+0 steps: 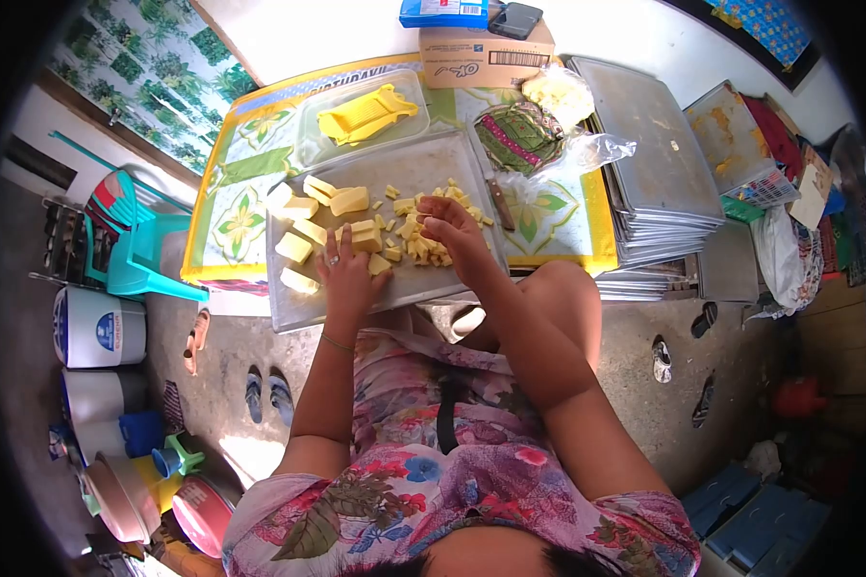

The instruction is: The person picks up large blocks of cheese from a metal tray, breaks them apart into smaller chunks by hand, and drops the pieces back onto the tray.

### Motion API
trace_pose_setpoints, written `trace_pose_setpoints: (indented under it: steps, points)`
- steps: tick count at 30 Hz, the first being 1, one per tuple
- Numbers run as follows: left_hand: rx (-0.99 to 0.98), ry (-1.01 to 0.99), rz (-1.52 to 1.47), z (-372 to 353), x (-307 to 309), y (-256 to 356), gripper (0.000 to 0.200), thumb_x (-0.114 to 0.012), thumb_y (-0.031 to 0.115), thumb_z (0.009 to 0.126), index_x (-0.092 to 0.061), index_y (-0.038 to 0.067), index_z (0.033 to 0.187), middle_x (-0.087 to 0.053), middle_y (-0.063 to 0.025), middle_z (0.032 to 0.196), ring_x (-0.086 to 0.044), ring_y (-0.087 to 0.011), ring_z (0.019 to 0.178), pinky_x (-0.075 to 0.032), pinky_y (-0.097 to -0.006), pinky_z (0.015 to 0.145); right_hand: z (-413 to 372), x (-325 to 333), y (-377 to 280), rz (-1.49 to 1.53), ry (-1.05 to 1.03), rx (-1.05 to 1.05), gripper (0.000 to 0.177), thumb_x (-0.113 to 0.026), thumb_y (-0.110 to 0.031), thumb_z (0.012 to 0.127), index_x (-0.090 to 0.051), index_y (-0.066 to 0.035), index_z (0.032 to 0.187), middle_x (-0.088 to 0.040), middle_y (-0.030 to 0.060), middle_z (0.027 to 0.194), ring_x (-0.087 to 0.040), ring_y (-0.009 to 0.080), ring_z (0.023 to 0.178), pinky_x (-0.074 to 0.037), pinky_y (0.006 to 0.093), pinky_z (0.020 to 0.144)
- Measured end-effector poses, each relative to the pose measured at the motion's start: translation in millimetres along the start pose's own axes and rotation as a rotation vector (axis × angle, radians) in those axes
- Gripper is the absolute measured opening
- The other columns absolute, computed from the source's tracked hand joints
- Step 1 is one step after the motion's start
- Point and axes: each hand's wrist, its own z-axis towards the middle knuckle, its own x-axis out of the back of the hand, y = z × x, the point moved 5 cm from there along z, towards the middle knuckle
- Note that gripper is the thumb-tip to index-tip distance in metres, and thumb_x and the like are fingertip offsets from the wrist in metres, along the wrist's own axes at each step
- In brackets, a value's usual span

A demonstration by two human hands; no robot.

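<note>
A metal tray (pixel 423 159) rests tilted in front of me, its near edge by my lap. On its left lie thick pale yellow blocks (pixel 350 199) that look like cheese or butter; small cut pieces (pixel 433 252) of the same stuff are heaped to the right. My left hand (pixel 349 272) lies over the blocks with fingers spread, touching one block. Above the small pieces my right hand (pixel 454 234) has its fingertips curled together; whatever sits between them is too small to make out. A knife (pixel 500 204) lies along the tray's right edge.
A clear plastic container (pixel 409 125) with yellow wrappers (pixel 367 113) stands behind the tray. Further back are a cardboard box (pixel 486 58) and a green patterned cloth (pixel 519 137). Stacked metal trays (pixel 649 144) rise at the right. A teal chair (pixel 149 252) stands left.
</note>
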Motion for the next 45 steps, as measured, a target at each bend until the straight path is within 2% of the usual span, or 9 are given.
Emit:
trace_pose_setpoints:
  steps: [14,17,20,23,26,27,30,39,45]
  points:
    - [0.075,-0.019,-0.181,-10.8,2.6,19.9,0.044,-0.075,0.037,0.067,-0.061,0.009,0.099,-0.020,-0.0151,0.149,-0.008,-0.0381,0.139,-0.012,-0.0607,0.104,1.0,-3.2,0.7,-0.009,-0.024,0.004,0.040,-0.062,-0.016,0.084,-0.050,-0.004,0.120,-0.057,0.0063,0.110,-0.054,0.0124,0.100,-0.043,0.0259,0.084]
    - [-0.005,0.065,-0.227,-14.9,6.9,28.7,0.035,-0.074,0.027,0.068,-0.059,0.008,0.093,-0.034,-0.0137,0.141,-0.016,-0.0356,0.136,-0.011,-0.0615,0.103,0.5,-3.9,0.3,-0.031,-0.028,0.012,0.038,-0.062,-0.015,0.084,-0.051,-0.004,0.119,-0.057,0.0057,0.107,-0.054,0.0117,0.097,-0.044,0.0255,0.083]
    - [-0.064,0.111,-0.283,-19.6,5.8,29.0,0.031,-0.073,0.021,0.070,-0.057,0.008,0.092,-0.053,-0.0105,0.118,-0.042,-0.0347,0.118,-0.028,-0.0543,0.099,1.1,-4.4,3.7,-0.071,-0.070,0.011,0.037,-0.063,-0.014,0.084,-0.051,-0.005,0.118,-0.057,0.0045,0.105,-0.055,0.0108,0.094,-0.045,0.0263,0.082]
    - [0.264,0.093,-0.823,-19.2,0.8,14.9,0.027,-0.069,0.014,0.076,-0.056,0.005,0.098,-0.060,-0.0069,0.094,-0.057,-0.0266,0.089,-0.044,-0.0392,0.084,-0.1,-9.1,6.4,-0.086,-0.151,-0.019,0.037,-0.066,-0.011,0.082,-0.052,-0.004,0.116,-0.057,0.0041,0.102,-0.055,0.0098,0.091,-0.046,0.0256,0.081]
    - [0.353,0.137,-1.553,-11.0,4.2,15.5,0.022,-0.063,0.008,0.082,-0.055,0.002,0.101,-0.061,-0.0066,0.087,-0.060,-0.0182,0.077,-0.048,-0.0273,0.072,-7.1,-21.8,7.0,-0.161,-0.262,-0.066,0.039,-0.069,-0.007,0.079,-0.053,-0.003,0.114,-0.058,0.0036,0.096,-0.056,0.0091,0.086,-0.047,0.0238,0.077]
    - [0.360,0.110,-1.665,-9.8,7.8,18.1,0.021,-0.059,0.005,0.085,-0.055,-0.001,0.105,-0.061,-0.0067,0.091,-0.059,-0.0123,0.081,-0.048,-0.0257,0.073,-9.3,-25.8,7.1,-0.199,-0.301,-0.080,0.039,-0.071,-0.006,0.078,-0.053,-0.003,0.113,-0.058,0.0033,0.094,-0.056,0.0089,0.085,-0.047,0.0232,0.075]
    - [0.298,0.032,-1.820,-5.7,2.7,21.3,0.022,-0.059,0.005,0.085,-0.055,0.000,0.106,-0.061,-0.0067,0.092,-0.060,-0.0137,0.081,-0.049,-0.0275,0.073,-7.8,-26.7,13.0,-0.223,-0.301,-0.072,0.035,-0.070,-0.004,0.078,-0.055,-0.003,0.109,-0.058,0.0014,0.082,-0.058,0.0091,0.075,-0.049,0.0236,0.067]
    - [0.384,-0.063,-1.970,-6.8,0.7,27.1,0.021,-0.059,0.010,0.087,-0.057,0.002,0.106,-0.063,-0.0066,0.095,-0.062,-0.0138,0.081,-0.050,-0.0270,0.072,-10.7,-20.9,4.8,0.122,-0.247,-0.207,0.030,-0.069,-0.010,0.081,-0.055,-0.002,0.107,-0.060,0.0039,0.087,-0.060,0.0106,0.074,-0.053,0.0262,0.066]
    - [0.351,-0.004,-1.791,-7.9,-1.5,24.8,0.021,-0.061,0.013,0.088,-0.058,0.004,0.106,-0.063,-0.0036,0.092,-0.060,-0.0111,0.076,-0.047,-0.0240,0.067,-7.3,-21.6,8.3,0.030,-0.273,-0.140,0.024,-0.065,-0.011,0.084,-0.054,-0.003,0.104,-0.060,0.0050,0.088,-0.061,0.0130,0.075,-0.054,0.0288,0.067]
